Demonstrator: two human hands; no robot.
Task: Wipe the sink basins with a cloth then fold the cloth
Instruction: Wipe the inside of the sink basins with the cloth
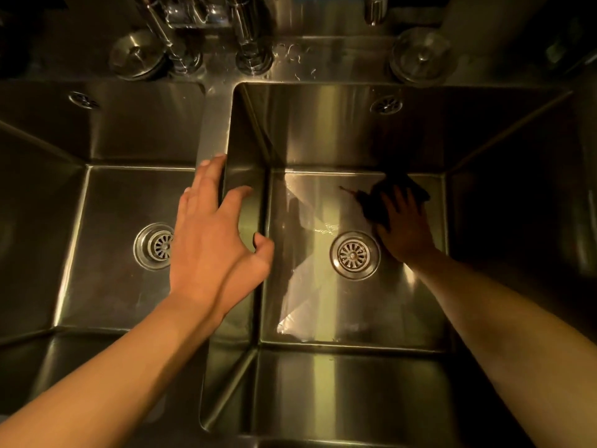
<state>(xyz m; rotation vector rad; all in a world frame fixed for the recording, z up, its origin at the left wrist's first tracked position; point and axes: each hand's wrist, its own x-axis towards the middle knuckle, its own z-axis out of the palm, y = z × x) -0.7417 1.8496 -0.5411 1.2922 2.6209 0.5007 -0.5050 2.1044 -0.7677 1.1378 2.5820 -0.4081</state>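
Note:
Two steel sink basins lie side by side below me. My right hand (403,227) is down in the right basin (323,312), pressing a dark cloth (397,192) flat on the floor near the back right corner, just right of the drain (354,254). Most of the cloth shows beyond my fingers; the rest is under my palm. My left hand (216,234) rests on the divider (213,130) between the basins, fingers spread, thumb over the right basin's edge, holding nothing. The left basin (97,253) has its own drain (153,245), partly hidden by my left hand.
Faucet pipes (248,30) and fittings rise from the back ledge, with water drops beside them. A round metal stopper (137,54) sits at the back left and another (420,54) at the back right. Overflow grilles (386,105) mark each basin's rear wall. Wet streaks shine on the right basin floor.

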